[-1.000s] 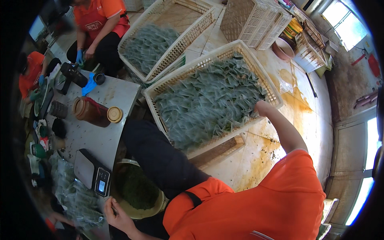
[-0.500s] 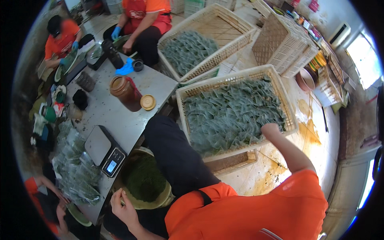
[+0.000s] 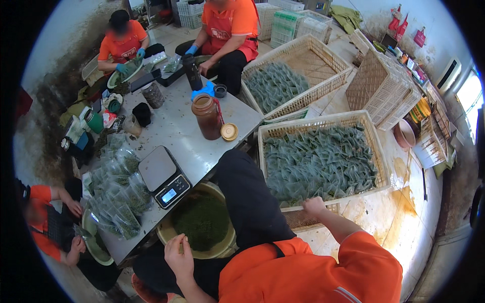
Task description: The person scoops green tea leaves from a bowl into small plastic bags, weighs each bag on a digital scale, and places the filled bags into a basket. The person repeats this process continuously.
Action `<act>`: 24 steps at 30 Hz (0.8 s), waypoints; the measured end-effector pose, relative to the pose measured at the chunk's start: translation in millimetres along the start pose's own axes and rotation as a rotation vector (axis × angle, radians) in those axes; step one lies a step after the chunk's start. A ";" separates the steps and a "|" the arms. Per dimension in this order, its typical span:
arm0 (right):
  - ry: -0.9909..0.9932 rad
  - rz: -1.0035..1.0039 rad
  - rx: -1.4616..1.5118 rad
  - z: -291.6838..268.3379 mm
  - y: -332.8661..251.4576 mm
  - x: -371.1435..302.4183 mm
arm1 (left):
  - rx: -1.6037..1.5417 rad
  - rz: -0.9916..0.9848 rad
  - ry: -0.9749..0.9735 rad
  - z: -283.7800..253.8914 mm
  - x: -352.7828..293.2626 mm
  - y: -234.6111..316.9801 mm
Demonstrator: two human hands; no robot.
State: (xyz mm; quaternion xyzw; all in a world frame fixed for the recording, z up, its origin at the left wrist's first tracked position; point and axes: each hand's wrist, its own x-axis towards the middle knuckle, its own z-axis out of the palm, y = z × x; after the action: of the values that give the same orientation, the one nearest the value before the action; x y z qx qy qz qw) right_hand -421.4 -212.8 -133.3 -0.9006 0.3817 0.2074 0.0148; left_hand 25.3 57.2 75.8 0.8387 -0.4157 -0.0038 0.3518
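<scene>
My right hand is closed at the near rim of a cream plastic crate; its fingertips are hidden, so whether it grips the rim or something else is unclear. Rows of translucent pointed sachets with dark green filling pack that crate. Over my lap, my left hand is raised with loosely bent fingers, and nothing shows in it. Just beyond it stands a pale tub of dark green, crumbly material. A digital scale with a lit display rests at the table's near edge.
The metal table bears a pile of clear filled bags, a brown jar, its lid and a black bottle. A second crate is partly filled with sachets. Stacked crates stand right. Several co-workers sit around the table.
My right hand has drawn back from over the sachets at the crate's right side to its near rim. My left hand stays over my lap. The whole view has shifted.
</scene>
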 end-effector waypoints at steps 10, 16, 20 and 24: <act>0.285 0.109 0.155 -29.1 30.9 -47.5 | -0.010 0.070 -0.033 -6.7 -11.6 -4.8; 0.321 0.109 0.181 -24.3 27.5 -12.6 | -0.092 0.078 -0.044 8.4 -22.1 9.5; 0.297 0.131 0.171 -27.3 25.9 -14.8 | -0.065 0.063 -0.037 2.0 -34.7 6.8; 0.290 0.174 0.151 -25.6 30.6 -4.1 | -0.032 0.066 -0.012 -5.8 -45.9 -9.0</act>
State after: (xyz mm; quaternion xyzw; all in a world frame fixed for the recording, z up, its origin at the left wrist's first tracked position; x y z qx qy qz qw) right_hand -435.9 -236.4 -104.3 -0.8810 0.4707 0.0464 0.0092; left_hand 3.2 96.4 61.7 0.8187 -0.4454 -0.0040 0.3625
